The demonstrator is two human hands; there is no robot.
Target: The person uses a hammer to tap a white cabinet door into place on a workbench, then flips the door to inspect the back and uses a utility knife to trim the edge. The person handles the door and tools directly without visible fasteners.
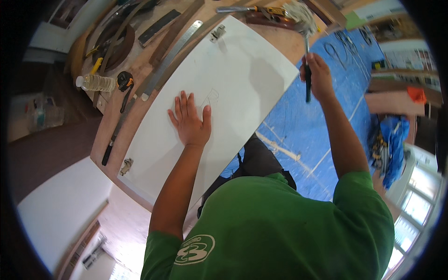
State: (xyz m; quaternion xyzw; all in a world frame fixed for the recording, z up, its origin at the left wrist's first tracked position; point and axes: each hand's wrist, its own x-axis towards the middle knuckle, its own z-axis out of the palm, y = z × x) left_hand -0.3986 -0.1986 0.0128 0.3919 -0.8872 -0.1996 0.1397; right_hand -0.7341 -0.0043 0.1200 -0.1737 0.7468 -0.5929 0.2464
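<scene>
My left hand (191, 123) lies flat with fingers spread on a white cabinet door (247, 60). Faint pencil-like lines show on the door just beyond its fingertips. One metal hinge (217, 33) sits at the door's far end and another hinge (126, 166) at its near left end. Raised beyond the door's right corner, my right hand (318, 74) is closed around the dark grip of a hammer (307, 44) with a shiny metal shaft. The hammer's head points away from me and blends into a pale bundle behind it.
On the wooden bench (100, 140) lie a metal ruler (172, 58), a tape measure (125, 81), a black-handled tool (108, 151) and a plastic bottle (97, 83). A yellow-handled tool (238, 9) rests at the far edge. Blue sheeting (298, 126) with cords covers the floor at right.
</scene>
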